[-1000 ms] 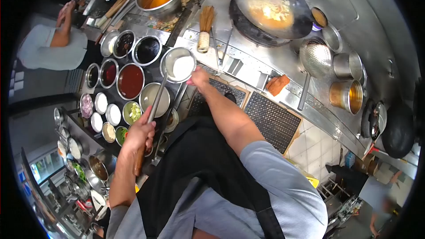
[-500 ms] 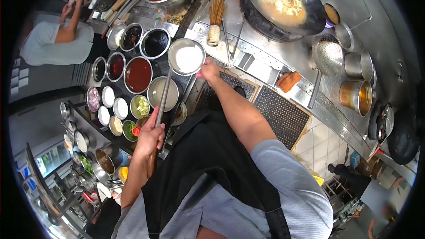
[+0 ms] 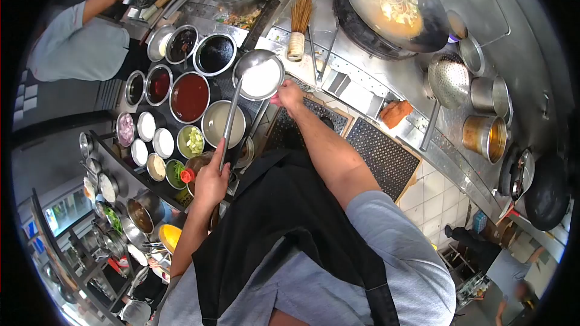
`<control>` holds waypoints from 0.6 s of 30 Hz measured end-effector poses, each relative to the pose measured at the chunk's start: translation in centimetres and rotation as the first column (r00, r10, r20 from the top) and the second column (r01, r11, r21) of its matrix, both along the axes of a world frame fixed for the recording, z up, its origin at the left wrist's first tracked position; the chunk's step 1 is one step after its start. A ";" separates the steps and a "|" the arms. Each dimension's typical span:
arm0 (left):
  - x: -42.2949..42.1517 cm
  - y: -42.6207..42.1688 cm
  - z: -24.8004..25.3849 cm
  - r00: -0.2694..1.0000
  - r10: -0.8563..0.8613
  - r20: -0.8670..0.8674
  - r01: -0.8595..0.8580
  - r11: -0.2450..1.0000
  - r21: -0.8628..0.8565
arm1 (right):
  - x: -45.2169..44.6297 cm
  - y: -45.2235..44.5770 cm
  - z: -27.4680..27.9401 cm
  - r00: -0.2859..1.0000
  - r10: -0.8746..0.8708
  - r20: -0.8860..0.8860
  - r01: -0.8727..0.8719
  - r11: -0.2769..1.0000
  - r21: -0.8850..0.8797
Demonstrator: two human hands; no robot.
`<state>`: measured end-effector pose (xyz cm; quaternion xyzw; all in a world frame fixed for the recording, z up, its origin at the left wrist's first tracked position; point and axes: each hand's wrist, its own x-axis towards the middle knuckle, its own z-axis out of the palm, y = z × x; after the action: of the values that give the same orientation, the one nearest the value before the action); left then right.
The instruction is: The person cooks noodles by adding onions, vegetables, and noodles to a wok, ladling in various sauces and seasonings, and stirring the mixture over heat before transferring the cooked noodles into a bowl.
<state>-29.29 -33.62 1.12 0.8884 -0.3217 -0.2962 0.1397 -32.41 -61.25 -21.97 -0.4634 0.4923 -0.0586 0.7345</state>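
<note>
My left hand [image 3: 211, 182] is closed round the long handle of a metal ladle [image 3: 231, 115]. The ladle's head lies over the upper left part of a steel bowl [image 3: 266, 78] of white contents. At that bowl's right rim, my right hand [image 3: 289, 96] grips the edge with its fingers. Left of the bowl are a pot of dark liquid [image 3: 214, 54], a pot of red sauce [image 3: 190, 98] and a pale pot [image 3: 223, 125].
A wok [image 3: 396, 9] with food and liquid sits on a burner at upper right. Nearby are a bamboo brush [image 3: 299, 27], a perforated strainer [image 3: 448, 79] and an oil pot [image 3: 484, 138]. A co-worker [image 3: 87, 42] stands at upper left, another person at lower right.
The ladle's head has turned and shows more clearly above the white contents. At upper left the co-worker's arm now reaches outward. The view has shifted slightly.
</note>
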 end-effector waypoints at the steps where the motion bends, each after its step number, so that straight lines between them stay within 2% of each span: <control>1: 0.0 0.0 -1.0 0.998 -0.035 0.049 0.036 0.999 -0.010 | 0.0 0.0 0.0 1.000 0.001 0.003 -0.001 1.000 -0.004; 2: 0.0 0.0 -1.7 0.993 -0.070 0.097 0.072 0.997 -0.018 | 0.0 0.1 0.1 1.000 0.001 -0.002 -0.001 1.000 0.001; 5: -0.4 0.3 -2.1 0.997 -0.072 -0.005 0.072 0.997 -0.012 | 0.0 0.0 -0.3 1.000 -0.009 -0.011 0.009 1.000 0.011; 7: 0.2 1.0 -3.7 0.989 -0.128 -0.068 0.101 0.947 -0.306 | 0.2 0.1 -0.5 1.000 -0.018 -0.010 0.018 1.000 0.013; 9: 0.9 1.8 -4.1 0.915 0.023 -0.402 -0.172 0.925 -0.338 | 0.2 -0.1 -0.6 1.000 0.003 -0.018 -0.003 1.000 0.000; 10: 1.5 0.7 -1.5 0.727 0.213 -0.653 -0.402 0.903 -0.153 | 0.2 -0.1 -0.5 1.000 0.015 -0.021 -0.015 1.000 -0.007; 11: 2.0 -0.3 0.5 0.442 0.384 -0.811 -0.556 0.826 0.088 | 0.2 -0.1 -0.5 1.000 0.015 -0.018 -0.015 1.000 -0.007; 14: 3.2 -1.5 2.3 0.161 0.423 -0.892 -0.668 0.712 0.217 | 0.1 0.1 -0.5 1.000 0.020 -0.009 -0.020 1.000 -0.004; 17: 4.5 -0.6 1.7 -0.069 0.337 -0.939 -0.721 0.634 0.280 | 0.0 0.1 -0.5 1.000 0.031 0.000 -0.031 1.000 -0.003; 18: 4.3 -0.4 1.7 -0.059 0.332 -0.942 -0.720 0.640 0.270 | 0.0 0.1 -0.4 0.999 0.035 0.001 -0.035 0.999 -0.012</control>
<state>-24.97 -34.07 2.79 0.5162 0.1736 -0.6353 0.5476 -32.42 -61.18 -22.41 -0.4763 0.4832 -0.0488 0.7330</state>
